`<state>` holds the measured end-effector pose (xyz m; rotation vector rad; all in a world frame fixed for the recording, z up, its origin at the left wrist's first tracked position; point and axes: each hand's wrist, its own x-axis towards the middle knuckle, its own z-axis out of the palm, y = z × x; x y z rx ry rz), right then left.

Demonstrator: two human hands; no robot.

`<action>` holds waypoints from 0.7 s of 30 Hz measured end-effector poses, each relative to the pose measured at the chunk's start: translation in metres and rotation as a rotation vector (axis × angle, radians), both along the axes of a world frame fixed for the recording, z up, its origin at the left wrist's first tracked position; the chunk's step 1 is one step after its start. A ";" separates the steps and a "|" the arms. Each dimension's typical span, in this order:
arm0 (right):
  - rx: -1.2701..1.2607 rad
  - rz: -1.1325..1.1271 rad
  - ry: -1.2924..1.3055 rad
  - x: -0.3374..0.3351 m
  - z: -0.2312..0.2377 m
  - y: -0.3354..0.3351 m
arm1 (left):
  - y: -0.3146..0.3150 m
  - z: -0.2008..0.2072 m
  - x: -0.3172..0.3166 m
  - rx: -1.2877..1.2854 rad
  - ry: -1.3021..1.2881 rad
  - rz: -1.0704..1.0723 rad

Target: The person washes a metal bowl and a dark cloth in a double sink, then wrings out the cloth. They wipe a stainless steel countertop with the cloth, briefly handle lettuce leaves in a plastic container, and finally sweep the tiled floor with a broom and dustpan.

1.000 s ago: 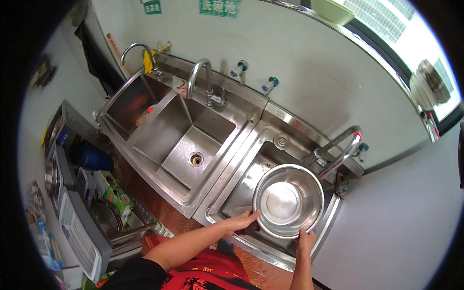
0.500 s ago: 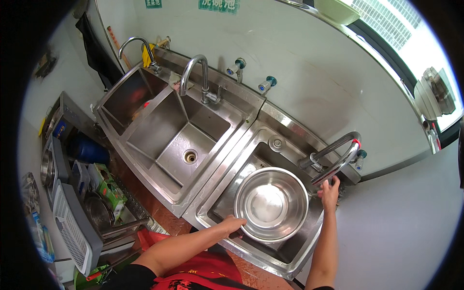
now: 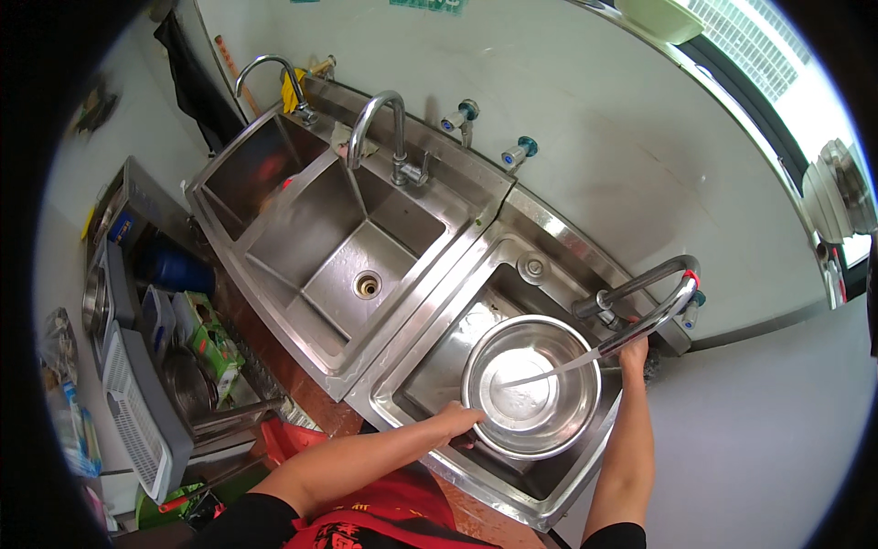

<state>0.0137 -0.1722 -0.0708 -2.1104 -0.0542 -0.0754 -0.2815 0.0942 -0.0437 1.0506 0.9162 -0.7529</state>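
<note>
A round stainless steel basin (image 3: pixel 501 352) sits in the right-hand sink (image 3: pixel 422 377), with shallow water on its bottom. My left hand (image 3: pixel 460 423) grips the basin's near left rim, thumb on top and fingers outside it. From the curved steel faucet (image 3: pixel 677 309), marked with a red band, a stream of water (image 3: pixel 562 369) arcs left into the basin. My right hand (image 3: pixel 634 349) reaches up behind the spout toward the faucet's base; the spout hides its fingers and whatever they touch.
To the left lies a double-bowl steel sink (image 3: pixel 361 316) with a tall faucet (image 3: pixel 389 119) and a smaller faucet (image 3: pixel 265 64). Wall valves (image 3: pixel 519 151) stick out behind. A rack (image 3: pixel 137 403) with pans and boxes stands at lower left; a pale panel (image 3: pixel 759 430) borders the right.
Water now runs from the faucet into the basin. My right hand has moved farther in behind the spout. My left hand keeps its hold on the rim; the view has shifted slightly.
</note>
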 end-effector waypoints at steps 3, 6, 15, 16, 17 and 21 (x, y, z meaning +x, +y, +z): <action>0.157 -0.110 0.217 -0.028 0.005 0.007 | -0.001 -0.009 -0.002 -0.022 0.035 0.027; 0.137 0.034 0.448 -0.072 0.002 -0.012 | -0.009 -0.020 -0.004 -0.038 0.026 0.058; -0.662 0.231 0.082 -0.136 0.055 0.001 | -0.027 -0.014 -0.002 -0.212 0.018 -0.022; -0.644 0.214 0.096 -0.138 0.062 0.006 | -0.028 -0.019 -0.002 -0.216 0.017 -0.030; -0.647 0.193 0.091 -0.139 0.066 0.006 | -0.026 -0.016 0.001 -0.222 0.007 -0.041; -0.656 0.130 0.074 -0.137 0.075 0.010 | -0.016 0.006 0.008 -0.216 -0.020 -0.095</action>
